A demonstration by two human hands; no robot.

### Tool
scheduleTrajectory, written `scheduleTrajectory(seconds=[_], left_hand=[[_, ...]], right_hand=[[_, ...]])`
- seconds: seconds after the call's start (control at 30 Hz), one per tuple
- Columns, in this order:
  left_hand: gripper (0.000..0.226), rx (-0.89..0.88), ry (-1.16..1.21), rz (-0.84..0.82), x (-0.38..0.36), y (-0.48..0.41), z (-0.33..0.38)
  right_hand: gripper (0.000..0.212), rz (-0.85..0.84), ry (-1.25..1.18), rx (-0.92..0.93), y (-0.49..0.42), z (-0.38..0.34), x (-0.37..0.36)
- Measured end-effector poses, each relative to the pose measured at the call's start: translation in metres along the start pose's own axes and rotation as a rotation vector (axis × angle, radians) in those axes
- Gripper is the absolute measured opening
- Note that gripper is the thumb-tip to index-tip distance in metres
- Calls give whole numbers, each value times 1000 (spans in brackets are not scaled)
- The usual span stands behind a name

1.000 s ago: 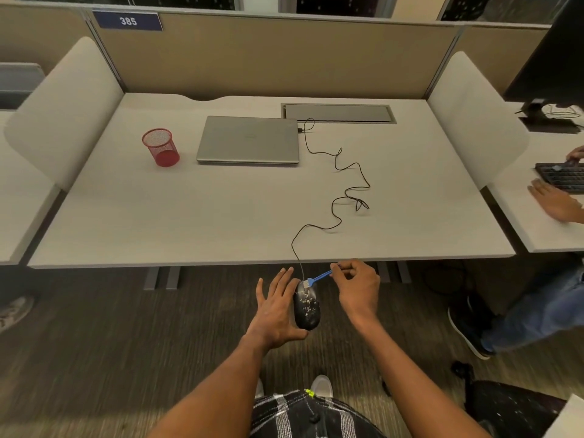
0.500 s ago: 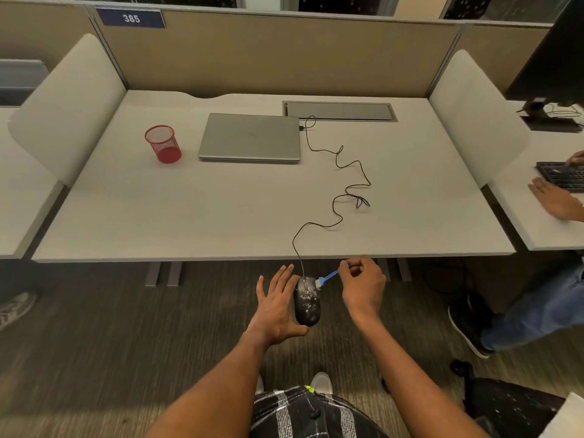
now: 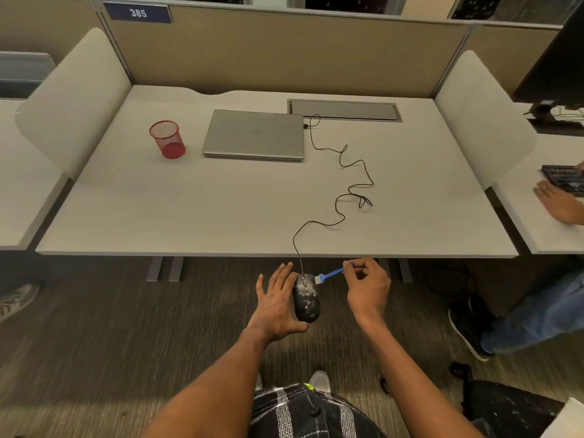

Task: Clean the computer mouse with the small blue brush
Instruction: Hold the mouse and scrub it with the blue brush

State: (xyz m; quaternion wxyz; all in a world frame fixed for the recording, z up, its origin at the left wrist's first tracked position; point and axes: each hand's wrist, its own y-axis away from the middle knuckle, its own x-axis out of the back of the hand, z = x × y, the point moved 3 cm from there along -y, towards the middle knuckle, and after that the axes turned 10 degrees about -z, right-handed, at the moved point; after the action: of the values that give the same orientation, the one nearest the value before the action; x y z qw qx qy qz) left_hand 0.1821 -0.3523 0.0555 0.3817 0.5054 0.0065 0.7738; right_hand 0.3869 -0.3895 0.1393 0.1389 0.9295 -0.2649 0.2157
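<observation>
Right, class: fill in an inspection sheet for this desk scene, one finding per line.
Surface: pale desk, mostly bare at the front.
Job's things: speckled black mouse held off the desk, in front of its edge; small blue brush with its head at the mouse's front.
Clutter: closed laptop; red mesh cup.
Hands: left hand cradles the mouse; right hand pinches the brush handle.
Cables: mouse cable snakes from the mouse to the laptop's side.
Surroundings: partition panel; another person's hand at a keyboard.
</observation>
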Motion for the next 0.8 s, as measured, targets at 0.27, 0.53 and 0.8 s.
scheduleTrajectory(seconds=[0.27, 0.53, 0.8], left_hand=[[125, -7, 8, -1, -1, 0, 0], [126, -3, 10, 3, -2, -2, -2], [126, 11, 8, -8, -2, -1, 0]], right_hand=[[10, -108, 87, 119, 7, 1, -3], [12, -124, 62, 184, 12, -2, -3], [9, -86, 60, 153, 15, 0, 0]])
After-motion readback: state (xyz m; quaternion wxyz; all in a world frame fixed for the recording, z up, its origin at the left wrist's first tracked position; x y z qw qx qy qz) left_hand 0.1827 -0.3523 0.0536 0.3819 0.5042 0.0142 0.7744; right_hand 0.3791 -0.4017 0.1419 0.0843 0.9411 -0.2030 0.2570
